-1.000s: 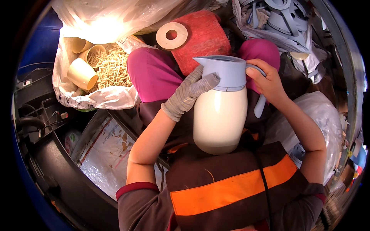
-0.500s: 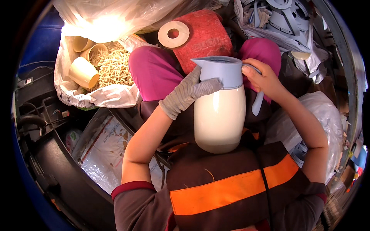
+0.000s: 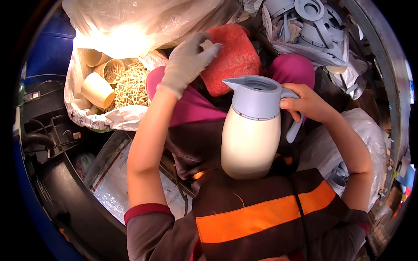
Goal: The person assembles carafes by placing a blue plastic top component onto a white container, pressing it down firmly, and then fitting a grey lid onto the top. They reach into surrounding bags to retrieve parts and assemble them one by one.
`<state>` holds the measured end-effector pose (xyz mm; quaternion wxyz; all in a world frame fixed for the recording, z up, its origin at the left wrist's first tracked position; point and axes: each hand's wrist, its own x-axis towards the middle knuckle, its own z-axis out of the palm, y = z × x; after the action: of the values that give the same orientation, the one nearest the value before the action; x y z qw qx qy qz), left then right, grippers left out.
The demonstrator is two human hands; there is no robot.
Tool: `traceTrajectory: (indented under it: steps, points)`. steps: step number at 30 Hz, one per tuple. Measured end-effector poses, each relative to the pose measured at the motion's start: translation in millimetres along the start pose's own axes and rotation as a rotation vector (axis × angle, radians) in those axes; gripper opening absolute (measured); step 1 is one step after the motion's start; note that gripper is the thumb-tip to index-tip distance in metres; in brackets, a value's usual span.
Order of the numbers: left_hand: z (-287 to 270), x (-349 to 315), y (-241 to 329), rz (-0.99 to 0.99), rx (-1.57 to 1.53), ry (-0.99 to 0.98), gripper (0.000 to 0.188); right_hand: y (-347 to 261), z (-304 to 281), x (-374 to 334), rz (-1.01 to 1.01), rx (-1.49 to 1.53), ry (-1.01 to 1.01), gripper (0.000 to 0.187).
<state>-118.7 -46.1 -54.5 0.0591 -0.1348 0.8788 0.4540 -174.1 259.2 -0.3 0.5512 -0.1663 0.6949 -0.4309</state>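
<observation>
A black casing (image 3: 76, 191) fills the left of this cluttered spot, a clear bag (image 3: 373, 141) the right. One white sack (image 3: 124, 121) holds three visible cream cups (image 3: 98, 90) among pale strips (image 3: 131, 89); one red block (image 3: 235, 63) lies between the knees (image 3: 294, 69). One cream jug (image 3: 251, 141) leans against the dark apron (image 3: 270, 189), its handle clasped by the bare right hand (image 3: 307, 102); the gloved left hand (image 3: 185, 65) curls its fingers at the red block, grasping what, I cannot tell

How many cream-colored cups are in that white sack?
3 visible: the back cup, the middle cup and the front cup, inside the white sack, left side. Others may be hidden.
</observation>
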Motion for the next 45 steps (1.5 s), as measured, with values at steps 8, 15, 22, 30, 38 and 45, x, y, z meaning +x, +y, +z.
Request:
traceTrajectory:
  steps: [8, 15, 22, 30, 38, 45]
  points:
    - [30.0, 40.6, -21.1, -0.115, 0.707, 0.11, 0.083, -7.1, -12.6, -20.9, -0.116, 0.065, 0.142, 0.047]
    - [-75.9, 8.4, -6.0, 0.191, 0.142, 0.495, 0.07, -61.0, -37.8, 0.6, -0.529, -0.145, 0.504, 0.052]
    - [-108.4, -22.9, 127.5, 0.558, 0.265, 0.402, 0.059, -52.4, -12.5, 77.3, -0.761, -0.44, 0.523, 0.057]
    - [-42.9, 5.0, 124.7, 0.613, 0.766, 0.285, 0.062, -20.4, -23.8, 73.2, -0.865, -0.683, 0.691, 0.044]
    - [-79.1, -1.9, 162.2, 0.707, 0.499, 0.281, 0.041, -4.9, -13.2, 78.9, -0.64, -0.831, 0.779, 0.032]
    - [-85.3, -28.0, 222.5, 0.821, 0.236, 0.402, 0.059, 4.4, -24.0, 74.4, -0.581, -0.776, 0.807, 0.028]
